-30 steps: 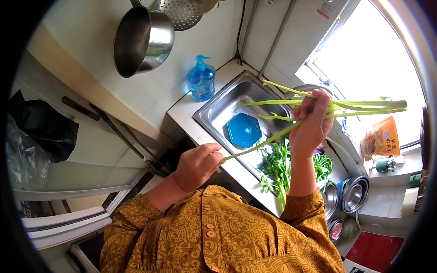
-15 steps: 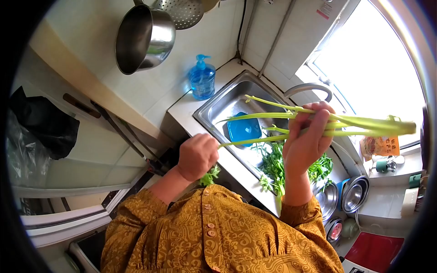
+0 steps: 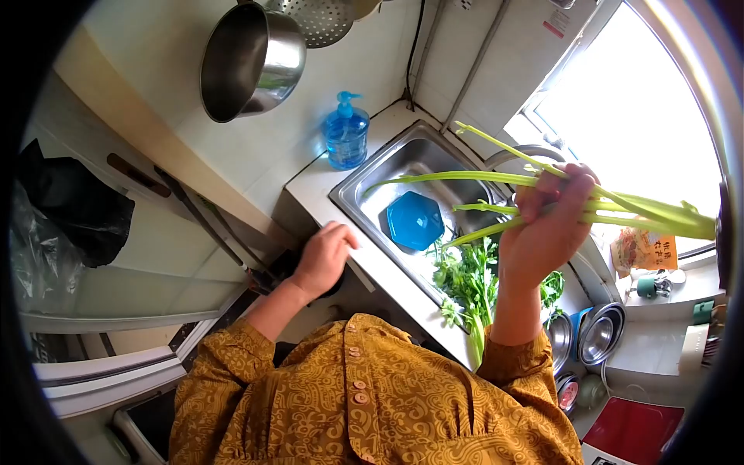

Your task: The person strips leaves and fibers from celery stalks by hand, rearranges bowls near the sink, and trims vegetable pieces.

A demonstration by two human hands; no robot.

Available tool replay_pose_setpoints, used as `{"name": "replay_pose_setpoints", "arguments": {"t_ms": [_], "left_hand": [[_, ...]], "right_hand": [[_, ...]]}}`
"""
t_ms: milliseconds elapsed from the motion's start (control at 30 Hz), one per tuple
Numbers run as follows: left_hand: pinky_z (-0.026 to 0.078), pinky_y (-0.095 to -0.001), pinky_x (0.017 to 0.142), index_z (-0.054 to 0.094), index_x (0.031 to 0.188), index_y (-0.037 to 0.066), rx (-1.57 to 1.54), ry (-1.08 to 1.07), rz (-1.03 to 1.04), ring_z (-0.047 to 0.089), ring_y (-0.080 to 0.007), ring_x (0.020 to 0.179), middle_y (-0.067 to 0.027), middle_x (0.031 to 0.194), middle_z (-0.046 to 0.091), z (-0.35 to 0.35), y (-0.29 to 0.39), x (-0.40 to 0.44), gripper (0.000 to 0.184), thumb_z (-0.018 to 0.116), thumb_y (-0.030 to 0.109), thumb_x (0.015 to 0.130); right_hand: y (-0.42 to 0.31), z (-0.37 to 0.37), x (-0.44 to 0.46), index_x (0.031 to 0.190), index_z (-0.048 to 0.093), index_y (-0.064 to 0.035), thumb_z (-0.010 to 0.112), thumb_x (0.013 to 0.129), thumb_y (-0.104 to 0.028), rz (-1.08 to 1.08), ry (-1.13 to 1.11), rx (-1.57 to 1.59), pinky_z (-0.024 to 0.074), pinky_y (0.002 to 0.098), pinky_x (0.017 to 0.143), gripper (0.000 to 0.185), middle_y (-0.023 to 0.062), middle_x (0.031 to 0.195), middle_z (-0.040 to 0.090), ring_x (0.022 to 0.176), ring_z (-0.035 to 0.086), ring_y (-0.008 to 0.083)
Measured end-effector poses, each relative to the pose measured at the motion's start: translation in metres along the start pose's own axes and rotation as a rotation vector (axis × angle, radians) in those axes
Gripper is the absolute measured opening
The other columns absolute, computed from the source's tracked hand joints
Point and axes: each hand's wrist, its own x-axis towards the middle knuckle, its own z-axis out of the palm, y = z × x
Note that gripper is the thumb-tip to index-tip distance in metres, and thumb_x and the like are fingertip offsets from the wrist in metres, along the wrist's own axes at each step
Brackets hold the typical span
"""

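A bunch of stripped celery stalks (image 3: 655, 213) is gripped in my right hand (image 3: 554, 209), raised over the sink's right side near the window. The thin stalk ends point left, and the thick base points right. My left hand (image 3: 322, 260) is beside the counter's front edge, apart from the stalks, its fingers loosely bent with nothing visible in them. Below my right hand, leafy celery (image 3: 469, 283) lies at the near right end of the metal sink (image 3: 364, 174), partly hidden by my forearm. A blue dish (image 3: 415, 221) sits inside the sink.
A blue pump bottle (image 3: 346, 136) stands on the counter behind the sink. A saucepan (image 3: 260, 66) hangs on the wall beside a perforated metal utensil (image 3: 318, 22). At right are metal bowls (image 3: 601, 333), an orange packet (image 3: 643, 252) and a red board (image 3: 632, 430).
My left hand has come away from a stalk, moving left and loosening. The leafy piece below it is gone from view. My right hand has moved right with the stalks.
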Motion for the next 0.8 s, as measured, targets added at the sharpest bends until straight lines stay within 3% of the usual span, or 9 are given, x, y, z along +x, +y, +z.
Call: {"name": "replay_pose_setpoints", "arguments": {"t_ms": [67,133,167,300,400,467,500,600,800], "left_hand": [[0.046,-0.031,0.076,0.063,0.099,0.0,-0.217,-0.188,-0.068,0.055,-0.0186,0.078,-0.0087,0.093,0.053,0.006,0.035,0.004,0.022,0.044,0.002,0.088],[0.043,-0.0302,0.087,0.061,0.112,0.001,-0.181,-0.178,0.04,0.051,-0.0175,0.09,-0.0092,0.1,0.05,0.02,0.054,0.007,0.028,0.046,0.005,0.089],[0.04,-0.0289,0.091,0.058,0.12,0.001,-0.289,-0.217,-0.018,0.047,-0.0164,0.097,-0.0087,0.102,0.047,0.027,0.063,0.008,0.031,0.052,0.012,0.092],[0.044,-0.0314,0.086,0.056,0.122,0.002,-0.202,-0.301,0.099,0.051,-0.0215,0.093,-0.0106,0.101,0.046,0.042,0.056,0.015,0.042,0.067,0.026,0.089],[0.044,-0.0317,0.087,0.056,0.124,0.004,-0.118,-0.409,-0.02,0.051,-0.0218,0.093,-0.0094,0.1,0.047,0.046,0.036,0.011,0.047,0.07,0.031,0.088],[0.044,-0.0312,0.082,0.061,0.116,0.005,-0.141,-0.299,0.129,0.05,-0.0197,0.087,-0.0064,0.094,0.047,0.045,0.035,-0.001,0.038,0.069,0.03,0.088],[0.044,-0.0312,0.082,0.061,0.116,0.005,-0.142,-0.304,0.127,0.05,-0.0197,0.087,-0.0064,0.094,0.047,0.047,0.036,0.0,0.038,0.069,0.03,0.088],[0.041,-0.0294,0.082,0.066,0.094,0.005,-0.341,-0.42,0.039,0.049,-0.0176,0.087,-0.0063,0.089,0.045,0.056,0.037,0.009,0.023,0.061,0.027,0.094],[0.043,-0.0308,0.072,0.06,0.086,0.004,-0.071,-0.428,0.2,0.051,-0.0174,0.076,-0.0065,0.082,0.048,0.026,0.016,-0.008,0.029,0.056,0.03,0.097]], "right_hand": [[0.005,0.004,-0.003,0.1,0.053,-0.0052,0.041,0.105,-0.023,0.03,-0.013,0.026,0.0265,0.0181,0.04,0.022,0.0029,0.07,0.055,0.045,0.035,0.0044],[0.011,0.006,-0.004,0.1,0.053,-0.0054,0.042,0.105,-0.023,0.068,-0.016,0.055,0.0268,0.018,0.041,0.022,0.0029,0.072,0.055,0.047,0.036,0.0043],[0.013,0.006,-0.004,0.1,0.054,-0.006,0.043,0.104,-0.024,0.089,-0.008,0.068,0.0273,0.0184,0.042,0.022,0.0027,0.072,0.054,0.047,0.037,0.0046],[0.012,0.012,-0.002,0.099,0.055,-0.0062,0.045,0.104,-0.025,0.137,-0.002,0.139,0.0285,0.0199,0.042,0.022,0.0023,0.071,0.054,0.048,0.036,0.005],[0.008,0.003,0.009,0.097,0.057,-0.0062,0.048,0.102,-0.026,0.152,0.074,0.136,0.0298,0.0213,0.043,0.022,0.0025,0.072,0.054,0.048,0.037,0.0058],[0.003,-0.005,0.019,0.096,0.058,-0.0057,0.049,0.101,-0.024,0.165,0.154,0.09,0.0302,0.0219,0.044,0.021,0.0027,0.072,0.055,0.048,0.037,0.0067],[0.001,-0.004,0.022,0.096,0.059,-0.0054,0.05,0.101,-0.023,0.162,0.197,0.074,0.0302,0.0225,0.043,0.02,0.0026,0.071,0.055,0.048,0.037,0.0075],[0.002,0.0,0.017,0.095,0.059,-0.0047,0.05,0.1,-0.022,0.186,0.208,0.163,0.0303,0.0236,0.043,0.02,0.0023,0.069,0.053,0.047,0.037,0.0075],[-0.005,-0.034,0.045,0.088,0.056,-0.006,0.054,0.097,-0.02,0.076,0.255,0.025,0.0299,0.0225,0.043,0.017,0.0018,0.068,0.054,0.047,0.036,0.0068]]}}
